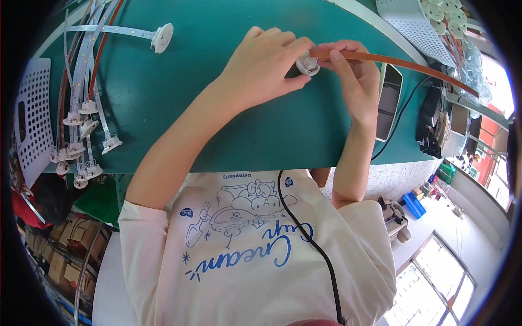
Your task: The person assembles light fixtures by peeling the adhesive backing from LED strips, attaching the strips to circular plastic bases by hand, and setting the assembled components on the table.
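Observation:
At the far middle of the green table, my left hand (274, 68) is closed around a small round white cap (309, 66), its thumb beneath it. My right hand (353, 73) pinches an orange-brown strip (402, 61) close to the end that meets the cap. From there the strip runs off to the right, past the table's edge. Whether the strip's end sits inside the cap or only against it cannot be made out, since fingers cover part of the joint.
Several LED strips with white end caps (87, 130) lie at the left, one round cap (162, 38) jutting inward. White perforated baskets stand at the left (33, 108) and far right (416, 27). A phone (389, 100) and a black cable (405, 111) lie beside my right forearm.

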A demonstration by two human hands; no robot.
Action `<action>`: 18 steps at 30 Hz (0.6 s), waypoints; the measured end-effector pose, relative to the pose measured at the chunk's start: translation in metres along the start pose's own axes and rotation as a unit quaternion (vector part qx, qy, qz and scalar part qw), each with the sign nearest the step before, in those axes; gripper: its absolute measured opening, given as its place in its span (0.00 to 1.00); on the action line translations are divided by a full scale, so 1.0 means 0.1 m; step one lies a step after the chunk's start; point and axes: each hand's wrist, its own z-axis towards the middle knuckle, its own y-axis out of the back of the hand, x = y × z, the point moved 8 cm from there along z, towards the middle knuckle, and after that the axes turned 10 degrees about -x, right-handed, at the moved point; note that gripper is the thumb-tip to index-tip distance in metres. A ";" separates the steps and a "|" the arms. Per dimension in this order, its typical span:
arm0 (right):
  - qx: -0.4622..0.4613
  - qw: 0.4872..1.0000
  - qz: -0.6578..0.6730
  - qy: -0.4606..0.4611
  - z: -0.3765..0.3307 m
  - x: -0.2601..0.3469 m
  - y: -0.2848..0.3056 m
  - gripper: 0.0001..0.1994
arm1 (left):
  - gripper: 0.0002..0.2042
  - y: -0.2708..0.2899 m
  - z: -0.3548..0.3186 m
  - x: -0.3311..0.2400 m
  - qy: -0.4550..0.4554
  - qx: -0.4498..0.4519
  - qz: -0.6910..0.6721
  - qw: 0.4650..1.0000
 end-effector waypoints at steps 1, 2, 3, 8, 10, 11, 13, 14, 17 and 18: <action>0.003 1.000 0.028 0.002 0.00 0.01 -0.01 0.06 | 0.15 0.02 0.01 0.00 0.000 -0.019 -0.001 1.000; 0.004 1.000 0.027 0.000 0.00 0.02 -0.01 0.06 | 0.15 0.01 0.01 0.00 0.002 -0.019 -0.002 1.000; 0.008 1.000 0.023 0.005 -0.01 0.03 -0.02 0.07 | 0.15 -0.01 0.01 0.00 0.004 -0.019 0.018 1.000; -0.038 0.998 -0.059 0.003 -0.01 0.02 0.09 0.07 | 0.16 0.02 0.00 0.05 0.015 -0.030 0.007 0.999; -0.068 0.995 -0.076 -0.006 0.00 0.00 0.13 0.07 | 0.13 0.06 0.00 0.03 -0.020 -0.062 0.024 0.998; -0.069 0.995 -0.077 -0.009 0.00 -0.01 0.13 0.07 | 0.13 0.18 0.08 -0.05 -0.019 -0.059 0.022 0.998; -0.078 0.996 -0.037 0.014 0.01 0.02 0.12 0.07 | 0.13 0.25 0.18 -0.08 0.064 0.054 -0.027 0.996; -0.076 0.996 -0.037 0.013 0.02 0.01 0.12 0.07 | 0.13 0.21 0.15 -0.05 0.066 0.055 -0.027 0.996; -0.046 0.999 0.000 0.024 0.04 0.00 0.09 0.08 | 0.12 0.16 0.10 0.01 0.036 -0.001 -0.037 0.999; -0.033 0.999 0.013 0.016 0.05 -0.01 0.08 0.08 | 0.13 0.17 0.09 0.01 0.029 -0.011 -0.040 0.999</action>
